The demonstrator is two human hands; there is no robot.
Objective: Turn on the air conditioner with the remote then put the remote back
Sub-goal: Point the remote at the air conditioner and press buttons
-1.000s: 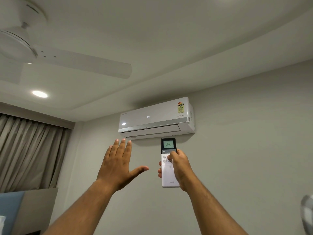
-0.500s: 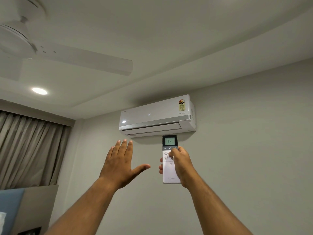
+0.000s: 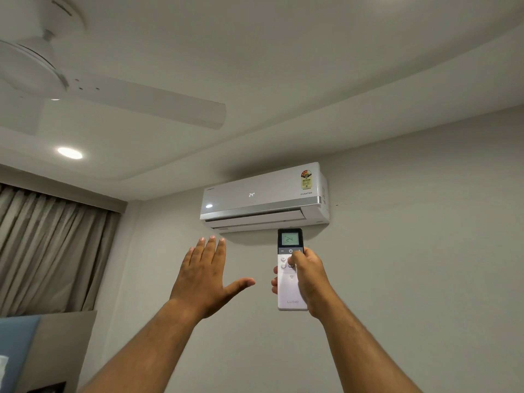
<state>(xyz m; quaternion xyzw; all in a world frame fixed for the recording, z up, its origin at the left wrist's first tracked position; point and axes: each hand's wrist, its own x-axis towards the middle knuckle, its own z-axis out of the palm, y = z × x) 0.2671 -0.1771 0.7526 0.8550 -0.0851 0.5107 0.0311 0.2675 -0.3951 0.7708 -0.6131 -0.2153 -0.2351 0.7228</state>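
- High on the grey wall, just under the ceiling, a white air conditioner is mounted; the number 24 is lit on its front panel and a small light is seen at its left end.
- A coloured sticker is placed at the upper right corner of the air conditioner, and the word "INVERTER" is printed under it.
- Just below the right part of the air conditioner, the white remote is held upright, with its dark top end pointed to the unit.
- On the small screen of the remote the number 24 is displayed.
- The remote is gripped by the right hand: the fingers are wrapped around its back and the thumb is laid on the buttons, just under the power symbol.
- The left hand is raised beside the remote, not touching it; it is spread flat with the palm to the wall, the fingers close together and the thumb stretched out to the right, and nothing is held in it.
- At the upper left, a white ceiling fan is seen, and a round lamp is lit in the ceiling beneath it.
- Grey curtains are hung at the left edge.
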